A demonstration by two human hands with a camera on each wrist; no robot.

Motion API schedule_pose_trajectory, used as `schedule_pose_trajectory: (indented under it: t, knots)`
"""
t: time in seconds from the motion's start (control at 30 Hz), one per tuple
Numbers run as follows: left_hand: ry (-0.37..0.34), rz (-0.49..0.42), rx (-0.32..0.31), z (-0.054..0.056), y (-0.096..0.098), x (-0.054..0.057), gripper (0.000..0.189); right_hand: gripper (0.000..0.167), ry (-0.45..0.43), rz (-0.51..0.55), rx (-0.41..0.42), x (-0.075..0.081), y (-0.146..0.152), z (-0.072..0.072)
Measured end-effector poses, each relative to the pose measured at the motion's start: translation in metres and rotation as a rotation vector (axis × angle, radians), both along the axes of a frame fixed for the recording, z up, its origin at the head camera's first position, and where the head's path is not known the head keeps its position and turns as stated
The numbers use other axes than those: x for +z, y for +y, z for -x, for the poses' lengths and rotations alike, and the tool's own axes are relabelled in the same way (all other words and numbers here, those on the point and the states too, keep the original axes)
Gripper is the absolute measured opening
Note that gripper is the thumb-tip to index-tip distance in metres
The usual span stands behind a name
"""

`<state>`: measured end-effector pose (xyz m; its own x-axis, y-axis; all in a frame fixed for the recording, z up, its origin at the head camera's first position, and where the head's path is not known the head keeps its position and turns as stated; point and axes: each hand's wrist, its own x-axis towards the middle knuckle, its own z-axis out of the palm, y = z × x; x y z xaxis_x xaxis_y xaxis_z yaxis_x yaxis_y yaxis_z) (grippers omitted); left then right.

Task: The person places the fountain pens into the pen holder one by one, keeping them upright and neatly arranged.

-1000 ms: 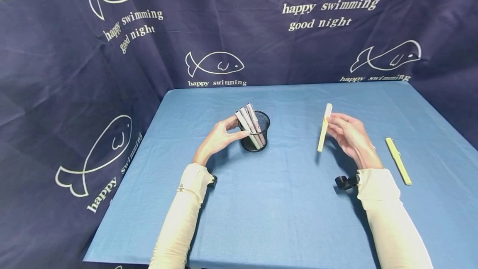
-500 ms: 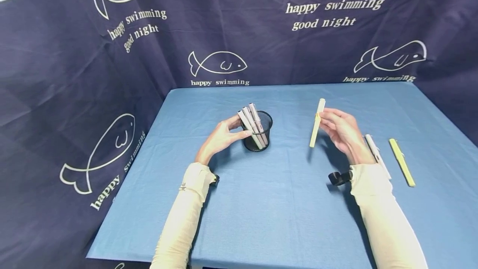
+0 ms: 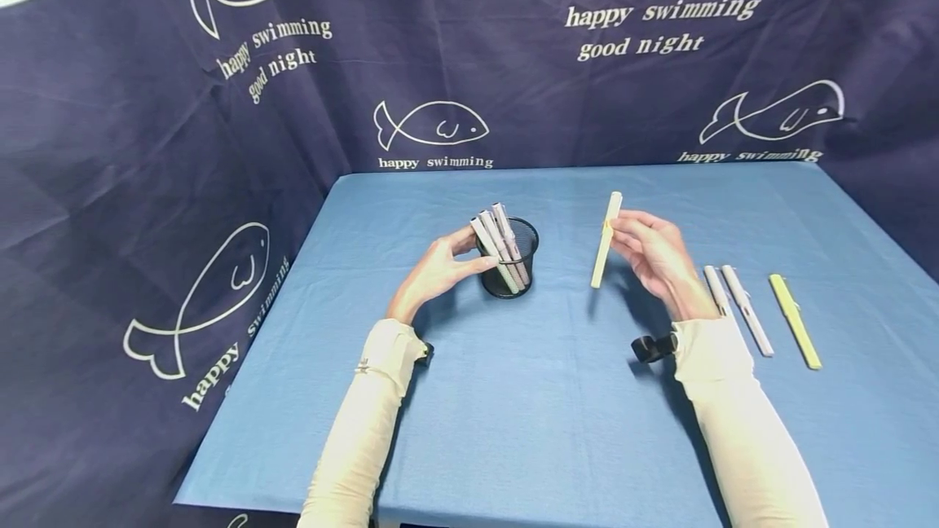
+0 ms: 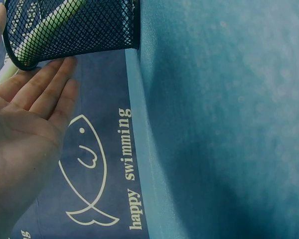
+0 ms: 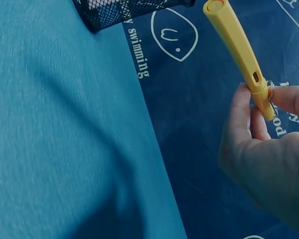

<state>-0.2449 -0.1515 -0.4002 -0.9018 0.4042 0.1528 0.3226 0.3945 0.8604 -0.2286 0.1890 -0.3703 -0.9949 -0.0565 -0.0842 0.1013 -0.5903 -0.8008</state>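
Observation:
My left hand [image 3: 440, 271] holds the side of a black mesh pen holder [image 3: 524, 271], thumb on its near side and fingers behind. In the left wrist view the fingers [image 4: 55, 87] lie along the mesh wall of the pen holder [image 4: 99, 30]. Several pale pens [image 3: 493, 236] lean inside it. To the right, my right hand [image 3: 649, 255] pinches a yellow pen [image 3: 606, 243] above the table, upright with a slight tilt. In the right wrist view, thumb and fingertips grip the yellow pen [image 5: 236, 47] near its clip end; its other end points away.
On the blue table [image 3: 513, 414], two pale pens, one the pale pen [image 3: 747, 310], lie beside the right wrist. Further right lies a yellow-green pen [image 3: 795, 321]. Dark fish-print curtains [image 3: 528, 88] stand behind and at the sides.
My right hand has carried the yellow pen left, closer to the pen holder, uncovering the two pale pens on the table. My left hand stays at the pen holder; the view has shifted slightly.

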Motion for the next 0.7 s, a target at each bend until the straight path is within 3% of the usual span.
schedule_pose_trajectory:
  t: [0.7]
  knots:
    - [-0.009,-0.021,-0.014,0.001,-0.002,-0.002,0.068,0.015,0.006,0.043,-0.006,0.007,-0.026,0.005]
